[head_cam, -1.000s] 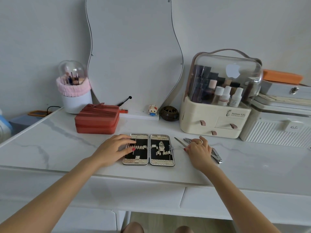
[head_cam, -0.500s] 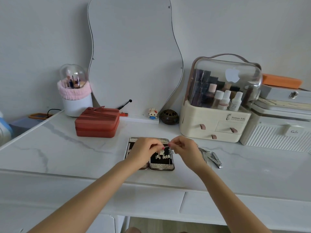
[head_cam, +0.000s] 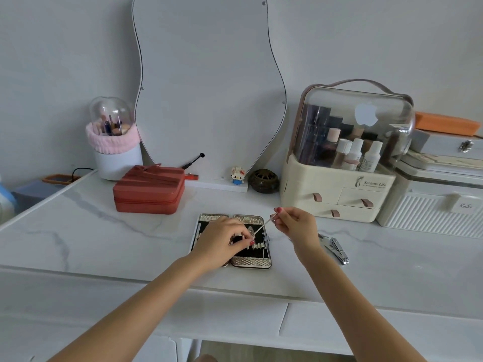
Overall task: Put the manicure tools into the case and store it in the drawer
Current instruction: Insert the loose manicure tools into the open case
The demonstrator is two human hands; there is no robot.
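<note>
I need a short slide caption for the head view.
Right hand slides a thin tool into the open case; left hand steadies it.

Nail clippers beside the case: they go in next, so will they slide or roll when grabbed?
The nail clippers look like flat polished metal, so probably no rolling. They may skid on the glossy tabletop. Likely stiff.

A plain pale grey wall [head_cam: 65, 48] stood behind the white marbled worktop [head_cam: 78, 231]. A wavy-edged mirror [head_cam: 206, 82] leaned against that wall. Below the worktop's front edge ran white drawer fronts [head_cam: 222, 312], softly and evenly lit.
</note>
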